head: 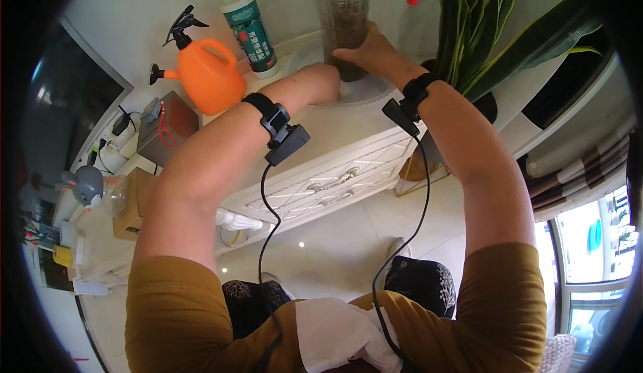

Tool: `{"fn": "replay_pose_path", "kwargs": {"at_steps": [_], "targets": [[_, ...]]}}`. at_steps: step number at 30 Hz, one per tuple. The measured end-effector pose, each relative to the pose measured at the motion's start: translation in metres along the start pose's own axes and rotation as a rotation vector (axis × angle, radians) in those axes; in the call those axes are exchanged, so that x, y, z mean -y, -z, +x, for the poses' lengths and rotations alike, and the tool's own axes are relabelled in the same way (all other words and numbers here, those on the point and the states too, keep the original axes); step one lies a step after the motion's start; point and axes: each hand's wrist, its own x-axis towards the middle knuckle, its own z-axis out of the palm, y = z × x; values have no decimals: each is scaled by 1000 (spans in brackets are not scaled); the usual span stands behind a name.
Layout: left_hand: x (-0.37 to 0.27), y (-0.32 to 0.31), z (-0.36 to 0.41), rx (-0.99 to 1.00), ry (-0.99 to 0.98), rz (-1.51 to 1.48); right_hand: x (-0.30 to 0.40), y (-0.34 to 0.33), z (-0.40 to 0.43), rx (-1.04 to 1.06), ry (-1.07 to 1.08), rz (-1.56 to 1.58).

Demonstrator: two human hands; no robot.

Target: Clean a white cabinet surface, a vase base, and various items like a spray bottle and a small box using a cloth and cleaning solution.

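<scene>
A tall clear vase [346, 26] with ridged sides and dark brownish contents stands upright at the top of the view; its upper end is cut off. Around its lower side my right hand [369, 51] is wrapped, thumb in front. My left hand [326, 82] is low beside the vase base, over a translucent round tray [371, 94] on a white cabinet [321, 136]. A small whitish bit [344, 90] shows at the edge of my left hand. The left fingers are hidden, so their grip cannot be made out.
An orange spray bottle [211, 74] and a green-and-white bottle [249, 31] stand left of the tray. Further left are a dark box [173, 121], a cardboard box [133, 202] and a television [75, 86]. Snake plant leaves [477, 36] rise at right. Black cables [426, 192] hang from both wrists.
</scene>
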Motion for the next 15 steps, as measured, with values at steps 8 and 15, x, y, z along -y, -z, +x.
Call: {"fn": "replay_pose_path", "kwargs": {"at_steps": [8, 15], "targets": [[20, 6, -30, -310, -41, -292, -7, -3, 1, -45, 41, -5], [15, -14, -17, -253, 136, 5, 3, -7, 1, -28, 3, -13]]}}
